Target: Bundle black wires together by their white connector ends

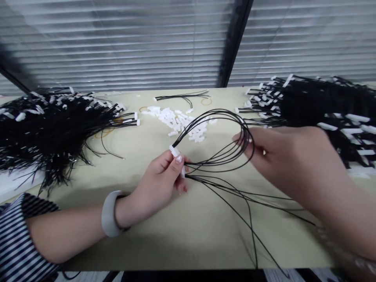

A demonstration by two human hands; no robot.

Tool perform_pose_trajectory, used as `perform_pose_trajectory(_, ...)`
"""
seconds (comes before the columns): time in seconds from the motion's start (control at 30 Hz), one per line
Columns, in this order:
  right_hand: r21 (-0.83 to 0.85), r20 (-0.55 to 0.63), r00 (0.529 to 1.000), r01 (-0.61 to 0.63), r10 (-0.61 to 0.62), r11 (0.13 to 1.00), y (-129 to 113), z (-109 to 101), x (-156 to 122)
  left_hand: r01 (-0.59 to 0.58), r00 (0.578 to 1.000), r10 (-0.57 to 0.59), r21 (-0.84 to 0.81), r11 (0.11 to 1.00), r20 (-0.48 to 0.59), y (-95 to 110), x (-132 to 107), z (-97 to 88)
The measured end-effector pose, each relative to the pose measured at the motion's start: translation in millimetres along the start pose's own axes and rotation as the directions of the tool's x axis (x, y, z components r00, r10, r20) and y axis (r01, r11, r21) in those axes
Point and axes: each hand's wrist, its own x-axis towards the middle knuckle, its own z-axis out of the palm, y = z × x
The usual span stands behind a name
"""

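Note:
My left hand [167,172] pinches white plastic connectors [174,151] between thumb and fingers. They belong to a black wire harness [217,117] whose wires curve in a loop over to the right. My right hand [282,156] has its fingers closed on the far bend of that loop; the fingertips are partly hidden by wires. From a lower connector [182,171] in my left hand, several loose black wires [235,192] spread right and down, passing below my right hand toward the table's front edge.
A heap of loose white connectors [179,121] lies mid-table, behind my hands. One separate harness [182,95] lies farther back near rubber bands [206,101]. Large piles of black harnesses stand left [53,129] and right [311,102]. Window blinds [132,47] rise behind the table [164,239].

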Motion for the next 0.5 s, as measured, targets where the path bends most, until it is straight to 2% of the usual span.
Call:
perform_pose_trajectory(0.07, 0.042, -0.160, 0.985, -0.059, 0.065, 0.997, 7, -2, 1, 0.015, 1.000, -0.016, -0.033, 0.999, -0.009, 0, 1, 0.3)
perform_pose_trajectory(0.1, 0.118, -0.221, 0.967, -0.103, 0.127, 0.988, 9, -3, 1, 0.024, 1.000, -0.025, -0.050, 0.998, -0.014, 0, 2, 0.7)
perform_pose_trajectory(0.13, 0.244, -0.243, 0.946, -0.155, 0.215, 0.957, 10, -5, 2, 0.033, 0.999, -0.034, -0.070, 0.997, -0.019, 1, 2, 1.1)
perform_pose_trajectory(0.17, 0.413, -0.222, 0.921, -0.209, 0.320, 0.887, 10, -6, 3, 0.042, 0.999, -0.044, -0.093, 0.995, -0.024, 2, 2, 1.6)
perform_pose_trajectory(0.2, 0.597, -0.163, 0.891, -0.253, 0.423, 0.761, 9, -8, 4, 0.051, 0.998, -0.054, -0.115, 0.992, -0.030, 2, 2, 1.9)
perform_pose_trajectory(0.23, 0.762, -0.086, 0.857, -0.271, 0.507, 0.588, 8, -9, 5, 0.060, 0.997, -0.065, -0.133, 0.989, -0.034, 2, 2, 2.0)
perform_pose_trajectory(0.3, 0.939, 0.060, 0.803, -0.247, 0.593, 0.239, 4, -13, 6, 0.073, 0.997, -0.078, -0.151, 0.986, -0.030, 2, 2, 1.7)
perform_pose_trajectory(0.33, 0.965, 0.094, 0.783, -0.223, 0.615, 0.136, 2, -15, 6, 0.077, 0.997, -0.080, -0.147, 0.986, -0.018, 2, 3, 1.2)
perform_pose_trajectory(0.37, 0.972, 0.114, 0.772, -0.216, 0.626, 0.090, -1, -17, 5, 0.078, 0.997, -0.079, -0.136, 0.988, 0.000, 2, 3, 0.7)
perform_pose_trajectory(0.4, 0.968, 0.122, 0.769, -0.231, 0.627, 0.096, -4, -20, 3, 0.080, 0.997, -0.078, -0.124, 0.989, 0.022, 1, 3, 0.3)
perform_pose_trajectory(0.43, 0.955, 0.115, 0.773, -0.259, 0.624, 0.144, -8, -23, 1, 0.080, 0.996, -0.076, -0.115, 0.990, 0.044, 1, 3, -0.1)
perform_pose_trajectory(0.47, 0.930, 0.103, 0.789, -0.293, 0.606, 0.224, -13, -27, -1, 0.081, 0.995, -0.074, -0.111, 0.991, 0.063, 0, 3, -0.3)
perform_pose_trajectory(0.5, 0.893, 0.050, 0.825, -0.290, 0.563, 0.345, -17, -30, -4, 0.083, 0.994, -0.075, -0.114, 0.990, 0.079, 0, 3, -0.2)
